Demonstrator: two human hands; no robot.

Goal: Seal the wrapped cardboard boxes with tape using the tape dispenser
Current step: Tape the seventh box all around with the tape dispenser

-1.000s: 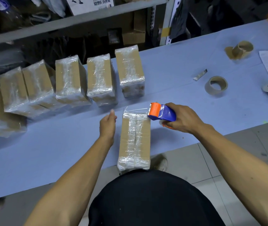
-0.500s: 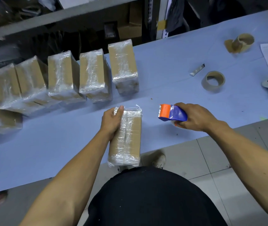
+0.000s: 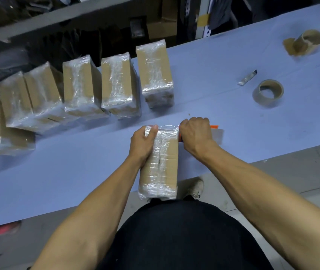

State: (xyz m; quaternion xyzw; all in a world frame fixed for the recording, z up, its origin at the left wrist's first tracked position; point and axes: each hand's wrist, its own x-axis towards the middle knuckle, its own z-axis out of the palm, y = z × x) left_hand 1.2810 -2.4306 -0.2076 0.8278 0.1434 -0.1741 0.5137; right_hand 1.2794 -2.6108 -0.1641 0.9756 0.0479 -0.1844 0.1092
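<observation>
1. Right now, one wrapped cardboard box (image 3: 160, 162) lies on the blue table (image 3: 77, 172), in front of the person. It is covered in clear plastic wrap. What is inside cannot be seen.
2. Its near end sticks out over the table's near edge, close to the person's black shirt (image 3: 184, 236).
3. At the far left corner of the box, the left hand (image 3: 142, 142) grips it, with the thumb on top.
4. Over by the far right corner, the right hand (image 3: 196, 135) is curled tight around the tape dispenser (image 3: 214, 126). Only a bit of orange shows past the hand. The dispenser is pressed against the box's right side.
5. Both hands sit close to each other, with only the top of the box between them.
6. Behind them, five more wrapped boxes (image 3: 116, 82) stand in a row by the table's far edge. One more lies flat at the far left (image 3: 1, 133).
7. Between that row and the held box runs a strip of bare blue table.
8. Off to the right, a roll of tape (image 3: 268, 93) lies flat, well apart from the hands. Near it is a small metal blade (image 3: 247, 77). Farther back sits a cardboard tape core (image 3: 307, 40).
9. Past the near edge is a grey tile floor (image 3: 301, 172) and a white shoe (image 3: 197, 187).
</observation>
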